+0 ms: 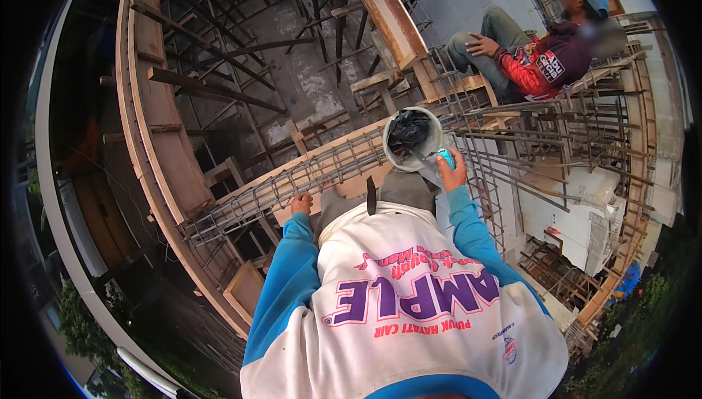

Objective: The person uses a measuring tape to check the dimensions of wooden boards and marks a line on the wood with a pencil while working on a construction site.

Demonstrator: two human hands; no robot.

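Note:
My right hand (454,171) is closed around a small turquoise object (444,156), whose kind I cannot make out. It is at the right rim of a pale round bucket (390,130). Inside the bucket lies a crumpled black plastic bag (409,128). The bucket is just beyond my lap, over the steel rebar cage (333,156). My left hand (301,204) is curled into a fist beside my left knee, close to the rebar. Anything within that fist is hidden.
Another person (541,59) in a blue cap sits at the upper right. Wooden formwork (164,99) runs along the left. Below it, many timber props (340,19) stand over a lower floor (292,81). Loose rebar rods (512,158) stick out at the right.

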